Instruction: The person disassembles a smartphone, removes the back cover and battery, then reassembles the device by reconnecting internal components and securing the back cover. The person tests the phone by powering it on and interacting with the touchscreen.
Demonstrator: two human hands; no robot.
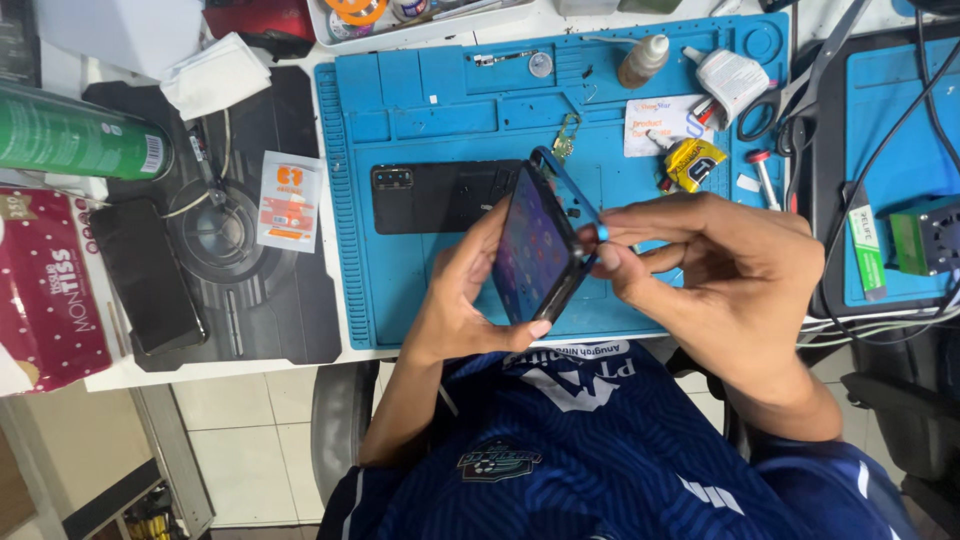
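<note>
My left hand (460, 300) grips a dark smartphone (535, 245) by its lower edge and holds it tilted on edge above the blue work mat (430, 110). My right hand (715, 270) pinches the phone's blue frame at its right side with thumb and forefinger. Behind the held phone a black phone back cover (440, 195) lies flat on the mat.
A glue bottle (643, 60), a yellow packet (693, 163), scissors (790, 95) and a white tube (730, 80) sit at the mat's far right. On the left are a black phone (145, 275), a green spray can (80, 135), a red tissue pack (45, 290) and an orange-white sachet (290, 200).
</note>
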